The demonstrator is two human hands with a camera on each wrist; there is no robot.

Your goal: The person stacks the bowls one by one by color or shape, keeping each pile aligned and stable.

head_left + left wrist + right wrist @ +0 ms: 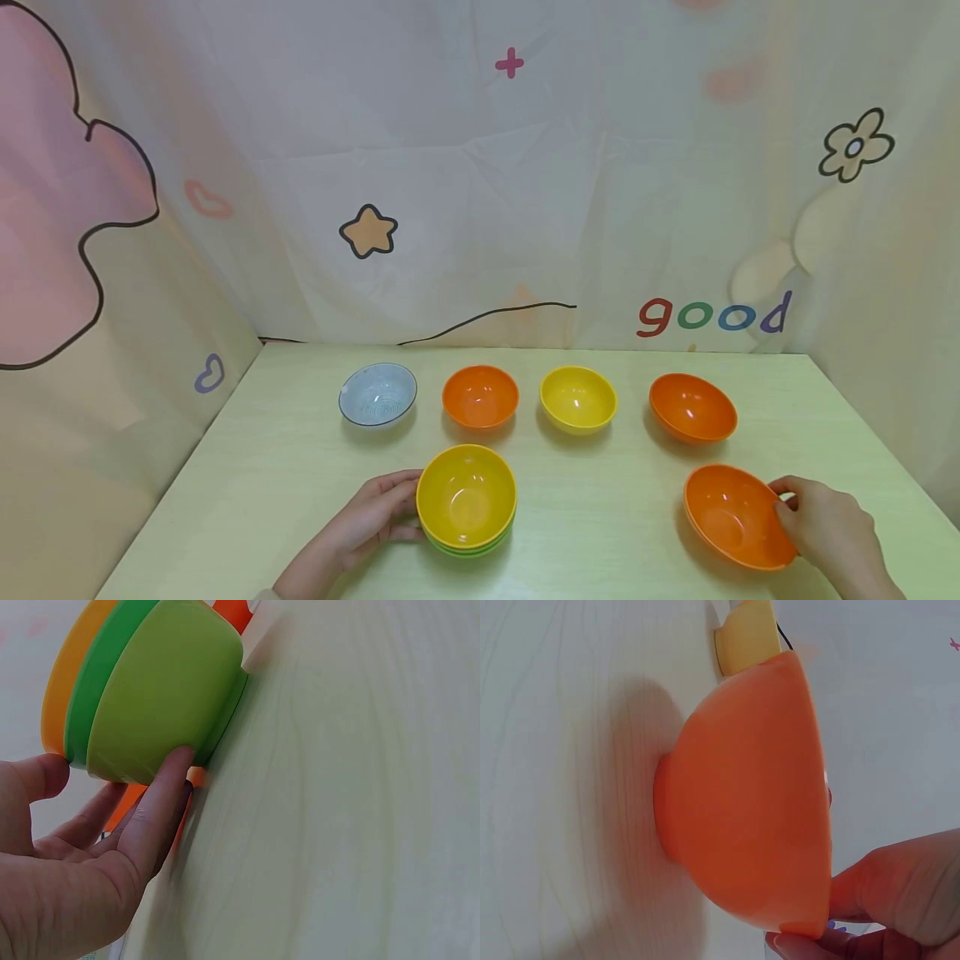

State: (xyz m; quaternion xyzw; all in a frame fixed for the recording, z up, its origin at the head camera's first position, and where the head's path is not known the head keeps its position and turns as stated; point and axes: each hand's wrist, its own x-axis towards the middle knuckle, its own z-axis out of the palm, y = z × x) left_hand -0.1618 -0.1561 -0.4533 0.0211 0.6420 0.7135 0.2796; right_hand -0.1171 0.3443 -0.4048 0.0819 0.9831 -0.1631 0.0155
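Observation:
My left hand (378, 517) touches the side of a stack of bowls with fairly straight fingers. On top of that stack is a yellow bowl (467, 497), with a darker green bowl (94, 697) and a light green bowl (169, 690) below it. In the left wrist view the thumb meets the yellow rim and the fingers lie against the light green side. At the front right, my right hand (832, 521) pinches an orange bowl (731, 508) by its right rim, thumb inside and fingers outside. That bowl leans, close over the table.
Along the back of the table (600, 533) stand a grey-blue bowl (378, 395), an orange bowl (480, 397), a yellow bowl (577, 400) and another orange bowl (692, 408). A printed curtain (450, 183) hangs behind the table's far edge.

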